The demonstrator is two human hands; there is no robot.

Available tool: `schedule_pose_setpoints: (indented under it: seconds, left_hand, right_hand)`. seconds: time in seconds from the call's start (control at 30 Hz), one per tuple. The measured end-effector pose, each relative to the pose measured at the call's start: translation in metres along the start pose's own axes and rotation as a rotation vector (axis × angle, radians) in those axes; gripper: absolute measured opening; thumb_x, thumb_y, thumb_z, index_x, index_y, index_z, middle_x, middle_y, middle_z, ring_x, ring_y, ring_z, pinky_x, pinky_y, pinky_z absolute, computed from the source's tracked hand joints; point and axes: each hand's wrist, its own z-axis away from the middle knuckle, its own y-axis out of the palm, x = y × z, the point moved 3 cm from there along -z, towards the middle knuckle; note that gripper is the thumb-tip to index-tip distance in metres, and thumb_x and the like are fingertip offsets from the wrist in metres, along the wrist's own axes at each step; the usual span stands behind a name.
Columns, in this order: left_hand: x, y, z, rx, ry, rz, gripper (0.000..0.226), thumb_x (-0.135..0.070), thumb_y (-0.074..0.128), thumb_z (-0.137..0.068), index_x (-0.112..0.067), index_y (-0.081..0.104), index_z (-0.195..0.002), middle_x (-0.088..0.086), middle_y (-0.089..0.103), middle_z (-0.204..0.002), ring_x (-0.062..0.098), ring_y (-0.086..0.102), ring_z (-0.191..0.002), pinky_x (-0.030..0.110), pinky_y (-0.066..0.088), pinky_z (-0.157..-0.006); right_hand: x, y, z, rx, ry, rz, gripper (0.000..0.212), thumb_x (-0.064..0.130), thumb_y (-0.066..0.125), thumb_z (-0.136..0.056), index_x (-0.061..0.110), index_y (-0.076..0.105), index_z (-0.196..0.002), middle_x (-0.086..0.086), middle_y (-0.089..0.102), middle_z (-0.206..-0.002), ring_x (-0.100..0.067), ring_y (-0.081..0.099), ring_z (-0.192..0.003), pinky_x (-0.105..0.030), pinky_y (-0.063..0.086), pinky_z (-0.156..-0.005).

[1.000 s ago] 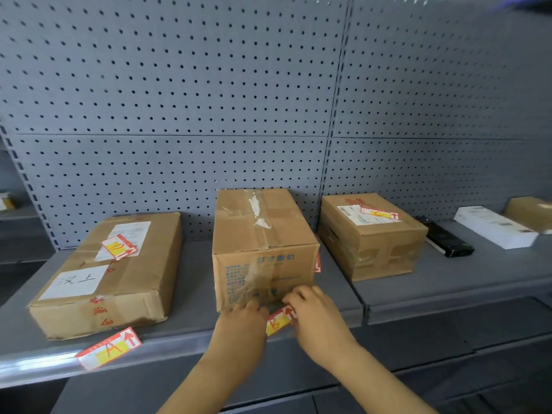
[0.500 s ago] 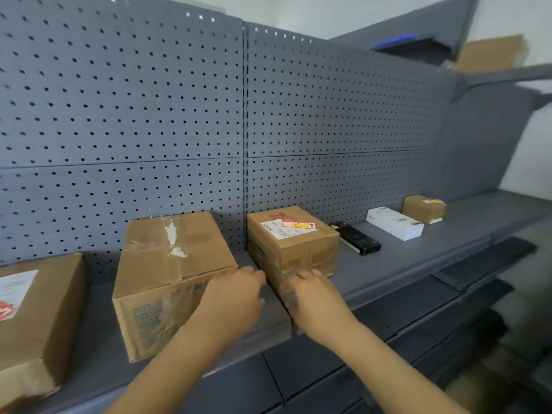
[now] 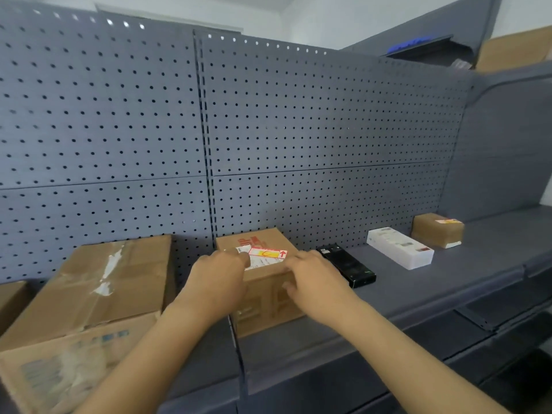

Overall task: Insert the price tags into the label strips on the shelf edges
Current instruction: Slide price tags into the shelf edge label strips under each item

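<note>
Both hands up at the middle carton (image 3: 263, 282), going for the price tag (image 3: 268, 254) lying flat on its lid. Left hand (image 3: 219, 282) at the tag's left end, fingertips on or just beside it; pinch or mere touch, cannot tell, grip unclear. Right hand (image 3: 310, 279) grip released, fingers spread over the carton's right top edge, likely steadying it. Tag parked on the lid probably to mark which slot it belongs to. Label strip along the shelf edge (image 3: 343, 369) below, well apart from the tag, not yet loaded. Another tag sits on the small far carton (image 3: 437, 230).
</note>
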Motion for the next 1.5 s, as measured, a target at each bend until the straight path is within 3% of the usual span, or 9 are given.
schedule_pose_setpoints:
  seconds: [0.23, 0.43, 0.73, 0.87, 0.93, 1.03, 1.17, 1.37, 1.5]
  left_hand:
    - [0.006, 0.012, -0.047, -0.007, -0.054, -0.194, 0.031, -0.016, 0.054, -0.09, -0.021, 0.053, -0.12, 0.001, 0.059, -0.119, 0.02, 0.059, -0.105, 0.029, 0.044, -0.083]
    - [0.027, 0.023, -0.087, 0.005, -0.106, -0.181, 0.025, -0.016, 0.054, -0.09, -0.02, 0.054, -0.114, 0.0, 0.06, -0.111, 0.019, 0.061, -0.097, 0.029, 0.045, -0.08]
    - [0.034, 0.039, -0.126, 0.049, -0.123, -0.124, 0.025, -0.025, 0.054, -0.091, -0.021, 0.053, -0.115, -0.001, 0.061, -0.111, 0.018, 0.059, -0.099, 0.032, 0.047, -0.089]
    - [0.032, 0.046, -0.133, 0.062, -0.153, -0.14, 0.024, -0.025, 0.052, -0.093, -0.021, 0.052, -0.116, -0.001, 0.061, -0.111, 0.017, 0.06, -0.099, 0.033, 0.046, -0.09]
    - [0.03, 0.047, -0.135, 0.088, -0.176, -0.132, 0.025, -0.027, 0.052, -0.093, -0.021, 0.052, -0.117, -0.002, 0.06, -0.112, 0.017, 0.061, -0.098, 0.033, 0.048, -0.091]
    - [0.029, 0.046, -0.138, 0.097, -0.208, -0.145, 0.023, -0.029, 0.051, -0.094, -0.02, 0.053, -0.115, -0.001, 0.06, -0.109, 0.017, 0.061, -0.096, 0.033, 0.05, -0.089]
    - [0.021, 0.045, -0.135, 0.08, -0.244, -0.149, 0.027, -0.032, 0.051, -0.094, -0.02, 0.052, -0.118, 0.0, 0.06, -0.113, 0.018, 0.061, -0.1, 0.035, 0.05, -0.092]
    - [0.009, 0.043, -0.123, 0.074, -0.294, -0.146, 0.031, -0.036, 0.055, -0.091, -0.023, 0.054, -0.12, -0.001, 0.061, -0.119, 0.019, 0.06, -0.105, 0.033, 0.05, -0.09]
    - [0.002, 0.035, -0.109, 0.04, -0.303, -0.165, 0.034, -0.038, 0.054, -0.092, -0.022, 0.053, -0.122, -0.001, 0.061, -0.12, 0.021, 0.058, -0.108, 0.033, 0.046, -0.09]
  right_hand:
    - [-0.023, 0.016, -0.049, 0.031, -0.058, -0.069, 0.031, 0.02, 0.053, -0.092, 0.018, 0.056, -0.122, -0.003, 0.058, -0.12, -0.023, 0.046, -0.112, -0.036, 0.044, -0.091]
    - [-0.035, 0.036, -0.102, 0.088, -0.04, -0.063, 0.025, 0.024, 0.053, -0.091, 0.013, 0.061, -0.112, -0.007, 0.059, -0.114, -0.026, 0.049, -0.105, -0.038, 0.048, -0.085]
    - [-0.05, 0.064, -0.155, 0.508, 0.022, -0.09, 0.03, 0.043, 0.057, -0.088, 0.015, 0.068, -0.092, -0.003, 0.058, -0.083, -0.02, 0.054, -0.08, -0.028, 0.044, -0.068]
    - [-0.049, 0.064, -0.17, 0.666, -0.035, -0.079, 0.023, 0.039, 0.062, -0.087, 0.016, 0.061, -0.083, 0.0, 0.054, -0.073, -0.016, 0.051, -0.069, -0.025, 0.041, -0.056]
    - [-0.049, 0.064, -0.176, 0.728, -0.058, -0.074, 0.02, 0.036, 0.063, -0.087, 0.018, 0.058, -0.082, -0.001, 0.056, -0.077, -0.017, 0.053, -0.071, -0.023, 0.04, -0.054]
    - [-0.053, 0.068, -0.18, 0.788, -0.052, -0.115, 0.026, 0.035, 0.065, -0.087, 0.013, 0.064, -0.101, -0.004, 0.066, -0.097, -0.018, 0.061, -0.083, -0.026, 0.048, -0.067]
    - [-0.058, 0.067, -0.179, 0.722, -0.046, -0.216, 0.039, 0.031, 0.069, -0.083, 0.012, 0.058, -0.116, -0.005, 0.063, -0.113, -0.02, 0.061, -0.097, -0.029, 0.049, -0.079]
    - [-0.064, 0.066, -0.172, 0.497, -0.02, -0.426, 0.017, 0.008, 0.066, -0.082, 0.017, 0.063, -0.096, -0.002, 0.064, -0.104, -0.018, 0.062, -0.09, -0.034, 0.056, -0.079]
    - [-0.069, 0.06, -0.16, 0.374, -0.041, -0.474, 0.024, -0.001, 0.054, -0.085, 0.02, 0.064, -0.091, -0.001, 0.065, -0.103, -0.017, 0.061, -0.088, -0.033, 0.056, -0.071]
